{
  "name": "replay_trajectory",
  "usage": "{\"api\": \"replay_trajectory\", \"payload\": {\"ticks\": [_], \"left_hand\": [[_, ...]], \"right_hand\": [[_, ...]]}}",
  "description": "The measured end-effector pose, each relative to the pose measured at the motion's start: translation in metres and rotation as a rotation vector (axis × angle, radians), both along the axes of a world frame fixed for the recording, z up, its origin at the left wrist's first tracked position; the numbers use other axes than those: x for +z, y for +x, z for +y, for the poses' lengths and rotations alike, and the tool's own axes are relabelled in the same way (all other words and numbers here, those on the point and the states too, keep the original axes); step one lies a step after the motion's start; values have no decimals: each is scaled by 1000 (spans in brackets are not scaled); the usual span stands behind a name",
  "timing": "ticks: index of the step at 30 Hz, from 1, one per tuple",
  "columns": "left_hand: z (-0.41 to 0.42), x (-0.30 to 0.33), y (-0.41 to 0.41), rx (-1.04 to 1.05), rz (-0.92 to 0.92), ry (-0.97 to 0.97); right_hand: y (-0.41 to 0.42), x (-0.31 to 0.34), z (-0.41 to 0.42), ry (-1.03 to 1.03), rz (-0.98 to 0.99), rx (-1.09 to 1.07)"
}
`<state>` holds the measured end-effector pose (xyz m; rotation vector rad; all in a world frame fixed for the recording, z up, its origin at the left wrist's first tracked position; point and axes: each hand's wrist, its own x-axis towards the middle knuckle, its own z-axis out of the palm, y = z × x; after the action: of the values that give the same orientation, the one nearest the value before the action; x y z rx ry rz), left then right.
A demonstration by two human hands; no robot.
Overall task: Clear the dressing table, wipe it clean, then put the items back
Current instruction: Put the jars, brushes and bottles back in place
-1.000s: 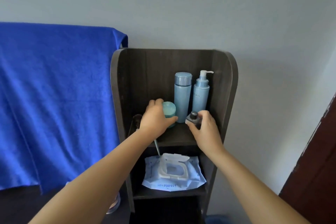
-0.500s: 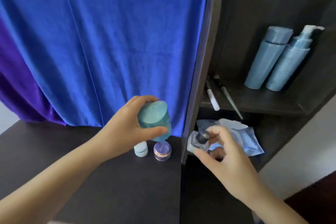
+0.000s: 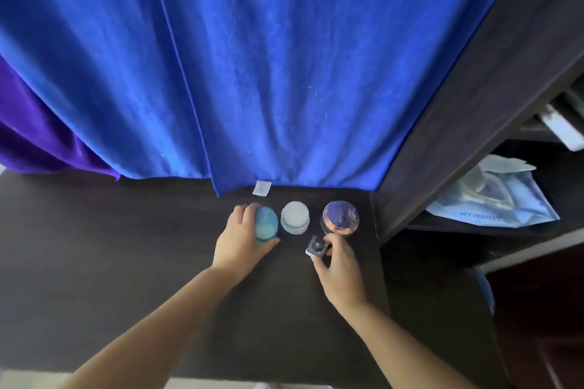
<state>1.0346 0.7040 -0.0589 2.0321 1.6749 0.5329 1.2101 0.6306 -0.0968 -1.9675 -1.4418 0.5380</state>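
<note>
My left hand (image 3: 237,241) grips a teal jar (image 3: 266,226) that stands on the dark dressing table (image 3: 110,278), left of a small white jar (image 3: 295,217). A purple-lidded jar (image 3: 340,218) sits to the right of the white one. My right hand (image 3: 339,265) pinches a small square bottle with a dark cap (image 3: 316,248), low over the table just in front of the purple-lidded jar. Whether that bottle touches the table I cannot tell.
A blue towel (image 3: 252,73) hangs behind the table, with purple cloth (image 3: 28,142) at its left. A dark shelf unit (image 3: 458,110) rises at the right; a wet-wipes pack (image 3: 493,199) lies on its lower shelf.
Both hands carried the teal jar and the small bottle from the shelf unit leftward and down to the table, beside the white and purple-lidded jars. The view tilted down.
</note>
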Motion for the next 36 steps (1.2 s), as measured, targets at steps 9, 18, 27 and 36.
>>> {"api": "replay_trajectory", "payload": {"ticks": [9, 18, 27, 36], "left_hand": [[-5, 14, 1, -139, 33, 229], [-54, 195, 132, -643, -365, 781], [-66, 299, 279, -234, 331, 580], [-48, 295, 320, -53, 715, 238]], "right_hand": [[15, 42, -20, 15, 69, 95], [106, 248, -88, 556, -168, 267], [238, 319, -9, 284, -250, 28], [251, 310, 39, -3, -436, 112]]}}
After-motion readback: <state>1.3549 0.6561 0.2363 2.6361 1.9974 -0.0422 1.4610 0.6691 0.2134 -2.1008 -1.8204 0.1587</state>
